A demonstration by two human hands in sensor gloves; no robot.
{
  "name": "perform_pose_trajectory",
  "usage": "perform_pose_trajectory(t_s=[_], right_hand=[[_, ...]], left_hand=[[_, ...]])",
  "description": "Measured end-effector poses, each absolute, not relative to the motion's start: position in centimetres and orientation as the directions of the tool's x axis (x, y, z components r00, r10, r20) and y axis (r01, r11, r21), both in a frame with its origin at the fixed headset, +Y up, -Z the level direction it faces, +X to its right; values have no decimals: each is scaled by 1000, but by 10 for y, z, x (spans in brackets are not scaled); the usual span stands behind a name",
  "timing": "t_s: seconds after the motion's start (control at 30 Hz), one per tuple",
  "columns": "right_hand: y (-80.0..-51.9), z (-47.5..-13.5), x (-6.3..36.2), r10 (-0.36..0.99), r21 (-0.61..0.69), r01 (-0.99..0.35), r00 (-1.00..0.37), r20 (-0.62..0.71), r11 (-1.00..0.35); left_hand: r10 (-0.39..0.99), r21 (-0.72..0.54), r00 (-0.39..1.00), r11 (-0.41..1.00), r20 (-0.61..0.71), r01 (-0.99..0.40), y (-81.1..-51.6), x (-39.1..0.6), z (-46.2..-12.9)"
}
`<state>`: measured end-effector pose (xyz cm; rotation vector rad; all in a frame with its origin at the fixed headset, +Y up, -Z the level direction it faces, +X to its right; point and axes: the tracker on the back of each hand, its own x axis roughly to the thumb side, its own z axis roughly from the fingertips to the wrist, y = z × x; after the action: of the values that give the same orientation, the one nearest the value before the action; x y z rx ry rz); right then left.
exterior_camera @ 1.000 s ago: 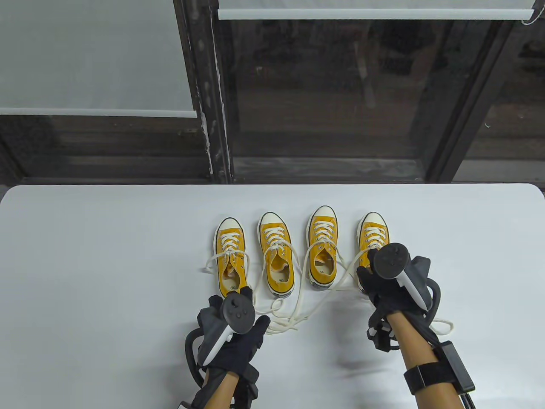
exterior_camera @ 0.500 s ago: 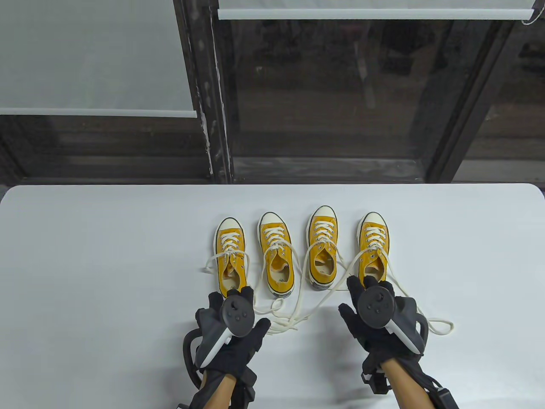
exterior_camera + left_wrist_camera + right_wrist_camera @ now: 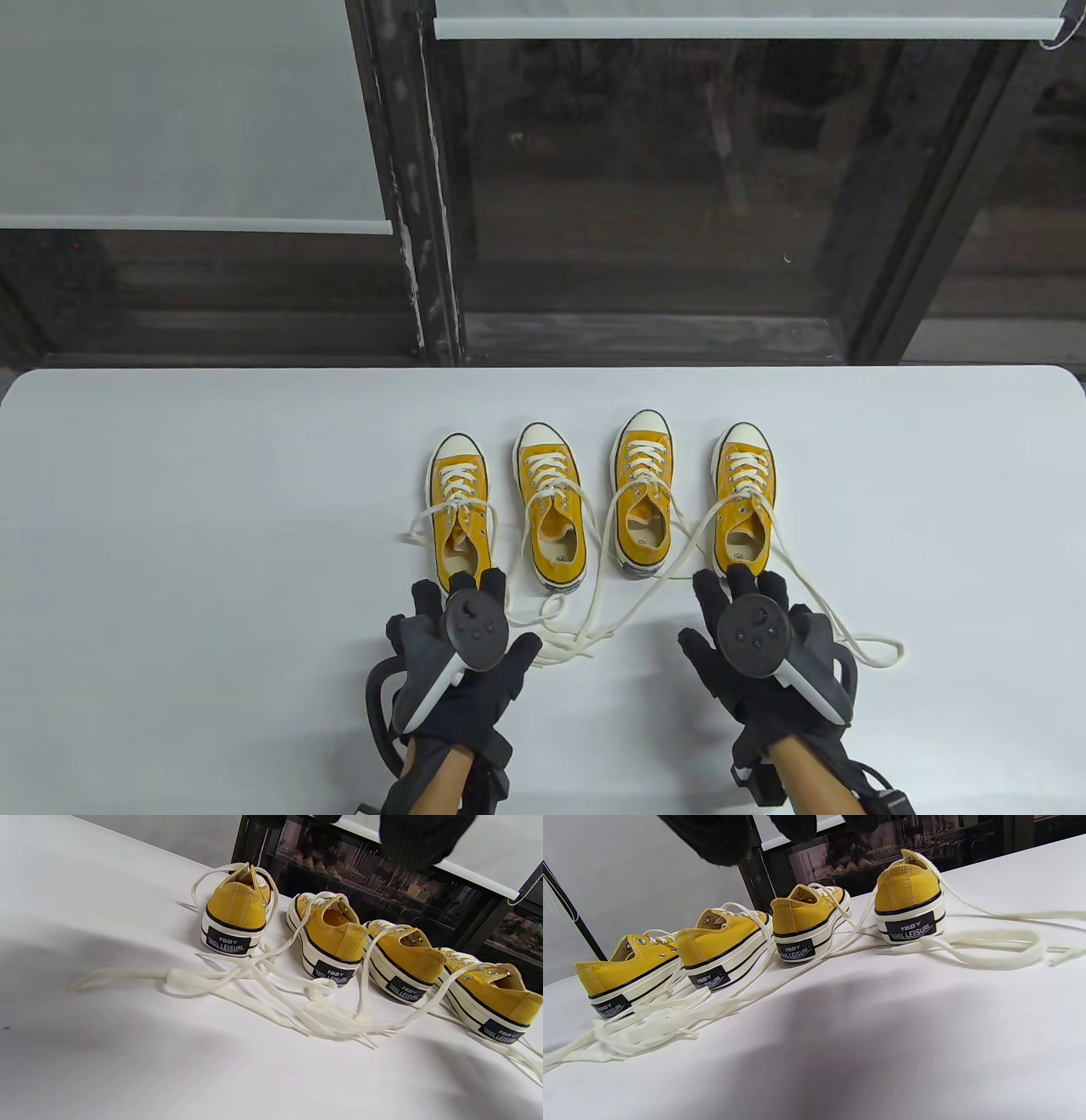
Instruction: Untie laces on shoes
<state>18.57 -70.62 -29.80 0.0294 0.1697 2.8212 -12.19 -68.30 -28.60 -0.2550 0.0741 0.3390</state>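
Observation:
Four yellow sneakers stand in a row, toes pointing away: the leftmost shoe [image 3: 461, 509], the second shoe [image 3: 553, 518], the third shoe [image 3: 642, 501] and the rightmost shoe [image 3: 744, 501]. Their cream laces hang loose and trail toward me, tangling in a pile [image 3: 585, 632] between my hands. One lace loops on the table at the right [image 3: 874, 649]. My left hand [image 3: 488, 620] hovers open just behind the leftmost shoe's heel and holds nothing. My right hand [image 3: 721, 611] hovers open behind the rightmost shoe's heel, also empty. The wrist views show the heels [image 3: 231, 925] [image 3: 910, 904] and the loose laces.
The shoes sit on a white table [image 3: 212, 552]. Its far edge meets a dark window frame [image 3: 424, 255]. Bare tabletop lies to the left and right of the shoes and along the near edge.
My right hand has drawn back from over the rightmost shoe toward me and now hovers open behind its heel. The left hand has barely moved.

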Motion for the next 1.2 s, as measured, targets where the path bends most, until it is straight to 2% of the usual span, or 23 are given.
perform_pose_trajectory(t_s=[0.5,1.2], right_hand=[[-702,-296,187,328,95,-325,-944,26,-941],[-703,-295,182,329,135,-321,-943,41,-937]], left_hand=[[301,-205,948,926,-104,-317,-680,-119,-283],[320,-152,942,931,-97,-332,-676,-122,-280]])
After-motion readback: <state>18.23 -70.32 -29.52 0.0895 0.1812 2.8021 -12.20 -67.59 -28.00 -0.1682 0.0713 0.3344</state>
